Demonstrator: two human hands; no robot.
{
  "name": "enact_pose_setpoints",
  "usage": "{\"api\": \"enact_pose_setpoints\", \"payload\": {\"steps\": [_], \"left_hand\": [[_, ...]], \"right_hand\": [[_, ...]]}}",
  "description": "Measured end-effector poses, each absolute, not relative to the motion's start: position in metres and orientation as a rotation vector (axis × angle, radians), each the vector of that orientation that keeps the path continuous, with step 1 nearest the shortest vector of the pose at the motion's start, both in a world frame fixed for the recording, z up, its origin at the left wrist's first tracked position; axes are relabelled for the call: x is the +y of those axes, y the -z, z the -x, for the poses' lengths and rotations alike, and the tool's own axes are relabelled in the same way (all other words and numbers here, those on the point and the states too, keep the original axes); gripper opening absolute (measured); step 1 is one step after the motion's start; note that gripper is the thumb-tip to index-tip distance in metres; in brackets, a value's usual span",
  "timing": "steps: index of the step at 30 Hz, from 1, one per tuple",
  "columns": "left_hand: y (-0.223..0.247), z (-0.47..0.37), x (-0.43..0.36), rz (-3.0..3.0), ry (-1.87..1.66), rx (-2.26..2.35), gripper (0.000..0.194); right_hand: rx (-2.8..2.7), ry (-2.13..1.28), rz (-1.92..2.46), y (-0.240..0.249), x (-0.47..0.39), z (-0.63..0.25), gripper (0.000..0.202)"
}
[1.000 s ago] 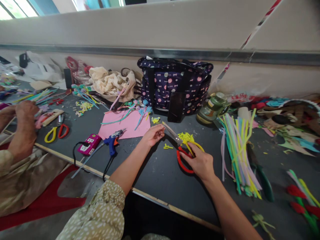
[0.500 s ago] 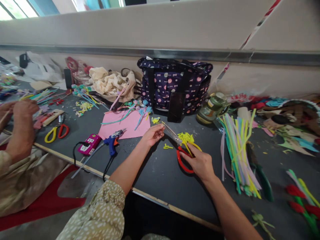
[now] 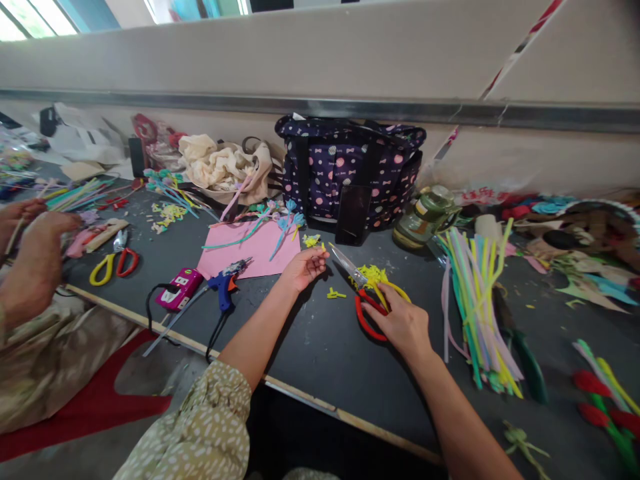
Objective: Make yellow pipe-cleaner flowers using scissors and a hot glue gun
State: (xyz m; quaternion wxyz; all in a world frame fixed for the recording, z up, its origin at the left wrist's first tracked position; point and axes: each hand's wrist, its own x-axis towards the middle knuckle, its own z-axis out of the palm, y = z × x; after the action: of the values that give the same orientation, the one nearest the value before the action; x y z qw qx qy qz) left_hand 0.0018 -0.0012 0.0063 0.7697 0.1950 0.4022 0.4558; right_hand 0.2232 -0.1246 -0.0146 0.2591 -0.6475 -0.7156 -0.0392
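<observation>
My right hand [image 3: 403, 320] grips the scissors [image 3: 369, 290], which have one red and one yellow handle loop; their blades point up and left. At the blade tips, my left hand [image 3: 305, 268] pinches a small yellow piece [image 3: 324, 247]. A pile of yellow clippings [image 3: 373, 274] lies behind the scissors, partly covered by them. Between my hands on the dark table rests a loose yellow bit [image 3: 336, 293]. More yellow pieces [image 3: 311, 241] sit just beyond my left fingers.
Left are a blue glue gun [image 3: 223, 287], a pink power strip [image 3: 179, 290], pink paper [image 3: 215, 247] and other scissors [image 3: 114, 263]. A bag [image 3: 330, 167], phone [image 3: 353, 215] and jar [image 3: 425, 217] stand behind. Fuzzy stems [image 3: 483, 307] lie right. Another person's hands [image 3: 35, 247] work far left.
The scissor blades have shifted slightly right, away from my left fingers. My left hand has moved a little left. At far left, the other person's hands have moved.
</observation>
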Motion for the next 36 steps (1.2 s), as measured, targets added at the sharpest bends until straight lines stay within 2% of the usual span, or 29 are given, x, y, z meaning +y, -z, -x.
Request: {"api": "enact_pose_setpoints", "payload": {"steps": [6,12,20,25,30,36], "left_hand": [[-0.005,-0.003,-0.003,-0.606,-1.059,0.925,0.022],[-0.016,-0.008,-0.010,-0.799,-1.159,0.919,0.021],[-0.015,-0.003,-0.004,-0.782,-1.305,0.957,0.019],[-0.021,-0.003,-0.007,-0.804,-1.367,0.970,0.015],[-0.027,-0.007,-0.015,-0.972,-1.338,0.912,0.012],[-0.012,-0.004,-0.007,-1.119,-1.294,1.080,0.007]], "right_hand": [[-1.946,0.122,1.761,0.016,-0.124,-0.222,0.047],[-1.875,-0.025,1.811,0.016,-0.124,-0.222,0.048],[-1.936,-0.207,1.876,0.001,-0.127,-0.213,0.067],[-1.915,-0.151,1.870,0.000,-0.127,-0.213,0.065],[-1.860,-0.126,1.879,0.002,-0.126,-0.216,0.053],[-1.684,-0.199,1.945,0.002,-0.123,-0.220,0.052]]}}
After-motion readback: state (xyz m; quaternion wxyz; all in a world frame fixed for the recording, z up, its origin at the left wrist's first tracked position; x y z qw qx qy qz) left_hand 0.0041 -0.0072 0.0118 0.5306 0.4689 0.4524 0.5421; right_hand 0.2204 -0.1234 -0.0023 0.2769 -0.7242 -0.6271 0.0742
